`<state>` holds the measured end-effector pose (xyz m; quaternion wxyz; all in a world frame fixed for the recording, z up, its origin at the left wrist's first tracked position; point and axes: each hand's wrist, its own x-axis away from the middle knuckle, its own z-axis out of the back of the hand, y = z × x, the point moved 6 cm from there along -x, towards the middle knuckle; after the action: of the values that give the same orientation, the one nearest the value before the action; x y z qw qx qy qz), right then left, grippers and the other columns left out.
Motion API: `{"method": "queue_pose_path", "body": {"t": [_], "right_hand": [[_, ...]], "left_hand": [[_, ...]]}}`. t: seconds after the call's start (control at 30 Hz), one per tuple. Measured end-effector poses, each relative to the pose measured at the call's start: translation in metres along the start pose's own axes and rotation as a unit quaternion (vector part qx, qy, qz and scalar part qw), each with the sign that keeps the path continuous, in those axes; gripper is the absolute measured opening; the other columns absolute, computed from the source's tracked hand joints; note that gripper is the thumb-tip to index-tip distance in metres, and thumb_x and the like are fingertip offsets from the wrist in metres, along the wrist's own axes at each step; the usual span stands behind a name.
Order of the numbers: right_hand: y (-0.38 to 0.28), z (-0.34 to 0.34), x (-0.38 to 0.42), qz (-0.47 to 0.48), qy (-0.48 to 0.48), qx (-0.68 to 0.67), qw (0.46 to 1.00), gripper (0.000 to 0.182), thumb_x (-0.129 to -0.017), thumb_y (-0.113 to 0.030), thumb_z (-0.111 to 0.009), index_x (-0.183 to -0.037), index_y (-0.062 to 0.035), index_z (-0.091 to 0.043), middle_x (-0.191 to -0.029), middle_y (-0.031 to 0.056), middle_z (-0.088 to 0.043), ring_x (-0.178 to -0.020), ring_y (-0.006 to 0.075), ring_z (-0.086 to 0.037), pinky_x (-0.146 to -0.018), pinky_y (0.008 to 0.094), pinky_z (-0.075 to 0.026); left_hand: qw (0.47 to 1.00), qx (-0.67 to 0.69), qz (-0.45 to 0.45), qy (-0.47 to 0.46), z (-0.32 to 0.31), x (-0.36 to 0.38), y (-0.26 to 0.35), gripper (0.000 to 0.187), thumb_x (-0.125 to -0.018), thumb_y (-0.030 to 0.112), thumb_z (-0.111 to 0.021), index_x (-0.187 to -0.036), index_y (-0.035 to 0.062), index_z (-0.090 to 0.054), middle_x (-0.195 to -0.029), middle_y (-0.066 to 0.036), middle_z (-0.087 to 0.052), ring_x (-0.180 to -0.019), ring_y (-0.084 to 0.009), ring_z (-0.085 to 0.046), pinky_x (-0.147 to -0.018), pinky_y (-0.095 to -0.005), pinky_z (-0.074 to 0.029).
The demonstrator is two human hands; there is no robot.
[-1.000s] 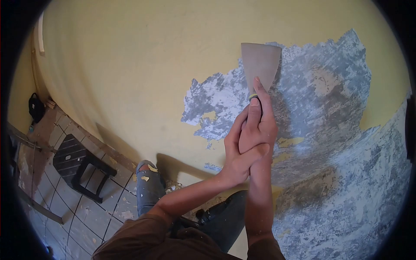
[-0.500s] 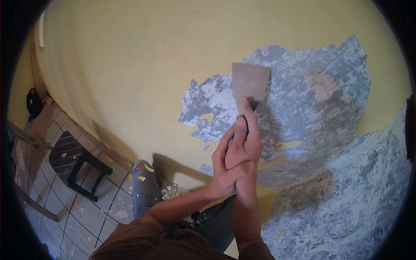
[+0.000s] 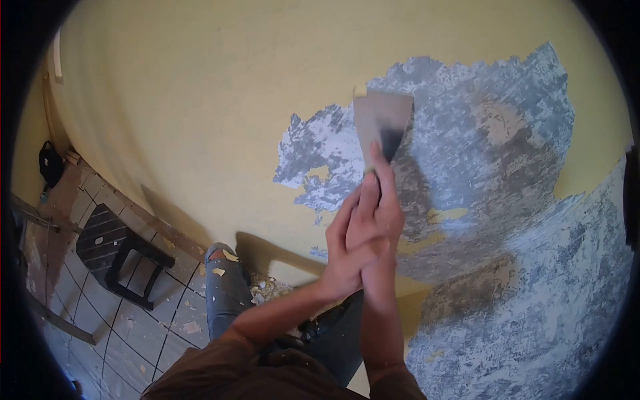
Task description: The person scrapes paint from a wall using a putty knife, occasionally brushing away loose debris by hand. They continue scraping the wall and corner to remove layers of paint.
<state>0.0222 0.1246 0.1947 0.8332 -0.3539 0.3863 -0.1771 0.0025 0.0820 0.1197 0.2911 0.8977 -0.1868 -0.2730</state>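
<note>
A wide scraper lies with its blade against the wall, near the upper edge of a bare grey-white patch in the yellow paint. My right hand is closed round its handle, one finger stretched along the blade. Wrapped round the right hand and wrist, my left hand is closed; some of its fingers are hidden. A small yellow paint flake shows at the blade's upper left corner.
A black stool stands on the tiled floor at the left. Paint chips lie by my leg at the wall's foot. A black bag is at the far left, near a metal frame.
The scraper and both hands have shifted slightly up the wall. A small yellow flake now shows at the blade's corner. The view has tilted a little.
</note>
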Motion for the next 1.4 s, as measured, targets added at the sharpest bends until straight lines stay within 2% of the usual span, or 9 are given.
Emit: {"method": "queue_pose_path", "body": {"t": [0.23,0.27,0.5,0.53,0.73,0.83,0.9,1.3,1.4], "right_hand": [[-0.006,0.002,0.015,-0.034,-0.019,-0.029,0.999,0.04,-0.102,-0.025,-0.04,-0.14,-0.016,-0.052,-0.129,0.0188,-0.061,-0.11,0.0348,-0.064,-0.086,0.0365,-0.05],[0.009,0.002,0.022,0.027,0.001,0.026,0.999,0.043,-0.103,-0.029,-0.04,-0.146,-0.0259,-0.043,-0.076,0.0203,-0.063,-0.064,0.0395,-0.062,-0.06,0.0454,-0.046],[0.001,0.001,0.009,0.061,0.012,0.007,0.998,0.043,-0.102,-0.028,-0.041,-0.145,-0.026,-0.045,-0.08,0.0218,-0.065,-0.068,0.0372,-0.066,-0.059,0.0423,-0.048],[0.0,0.002,0.012,0.064,0.015,0.006,0.998,0.043,-0.102,-0.028,-0.041,-0.145,-0.026,-0.045,-0.08,0.0218,-0.065,-0.068,0.0372,-0.066,-0.059,0.0423,-0.048],[0.01,-0.008,0.022,-0.018,-0.016,0.016,1.0,0.045,-0.102,-0.028,-0.042,-0.146,-0.0263,-0.044,-0.075,0.0226,-0.064,-0.067,0.0384,-0.067,-0.058,0.0435,-0.048],[0.004,-0.006,0.015,-0.019,-0.024,-0.037,0.999,0.038,-0.103,-0.022,-0.041,-0.139,-0.0183,-0.053,-0.119,0.0218,-0.065,-0.093,0.0314,-0.068,-0.077,0.0364,-0.051],[0.009,-0.009,0.02,0.0,-0.031,-0.002,1.0,0.045,-0.102,-0.028,-0.042,-0.147,-0.0253,-0.042,-0.067,0.0168,-0.063,-0.058,0.0348,-0.063,-0.056,0.0419,-0.048],[0.009,-0.017,0.019,0.035,-0.004,0.0,0.999,0.045,-0.103,-0.024,-0.043,-0.147,-0.0235,-0.041,-0.064,0.0144,-0.061,-0.055,0.0301,-0.063,-0.052,0.0382,-0.046],[0.001,-0.013,0.016,-0.021,-0.032,-0.021,0.999,0.039,-0.103,-0.024,-0.04,-0.14,-0.0192,-0.052,-0.118,0.0199,-0.066,-0.089,0.0347,-0.069,-0.074,0.0371,-0.051]], "left_hand": [[0.996,-0.075,-0.054,-0.001,0.01,0.013,-0.003,0.093,-0.071,0.024,-0.066,-0.151,0.0022,-0.023,-0.119,-0.019,-0.053,-0.093,-0.0269,-0.063,-0.067,-0.0385,-0.058],[0.998,-0.058,0.007,-0.017,0.012,0.025,-0.013,0.093,-0.071,0.023,-0.065,-0.151,0.0002,-0.023,-0.12,-0.018,-0.054,-0.094,-0.0255,-0.063,-0.07,-0.0371,-0.057],[1.0,-0.019,0.016,-0.011,0.001,0.009,0.0,0.095,-0.068,0.023,-0.066,-0.15,0.0007,-0.024,-0.111,-0.018,-0.055,-0.086,-0.0245,-0.063,-0.068,-0.0357,-0.057],[0.999,0.052,0.001,-0.008,0.0,0.014,0.003,0.085,-0.074,0.015,-0.067,-0.147,-0.0089,-0.03,-0.143,-0.019,-0.044,-0.133,-0.0265,-0.041,-0.112,-0.0365,-0.028],[0.997,0.064,0.038,0.002,0.005,0.016,0.004,0.087,-0.072,0.016,-0.066,-0.147,-0.0093,-0.029,-0.14,-0.019,-0.046,-0.13,-0.0267,-0.044,-0.11,-0.0366,-0.032],[0.998,0.06,0.034,-0.005,0.007,0.015,-0.004,0.087,-0.072,0.017,-0.066,-0.146,-0.0095,-0.03,-0.139,-0.019,-0.047,-0.128,-0.0252,-0.045,-0.108,-0.0363,-0.034],[0.999,0.051,-0.008,0.006,0.013,0.021,-0.003,0.085,-0.073,0.016,-0.065,-0.146,-0.0085,-0.031,-0.137,-0.018,-0.048,-0.123,-0.0229,-0.046,-0.105,-0.0352,-0.037],[1.0,0.007,-0.005,0.002,0.02,0.012,0.0,0.085,-0.071,0.016,-0.064,-0.146,-0.0098,-0.031,-0.139,-0.02,-0.046,-0.127,-0.0254,-0.045,-0.108,-0.0354,-0.034],[0.998,0.043,0.039,0.01,0.019,0.013,0.001,0.087,-0.07,0.017,-0.064,-0.146,-0.0103,-0.031,-0.14,-0.02,-0.046,-0.129,-0.0266,-0.044,-0.109,-0.036,-0.032]]}}
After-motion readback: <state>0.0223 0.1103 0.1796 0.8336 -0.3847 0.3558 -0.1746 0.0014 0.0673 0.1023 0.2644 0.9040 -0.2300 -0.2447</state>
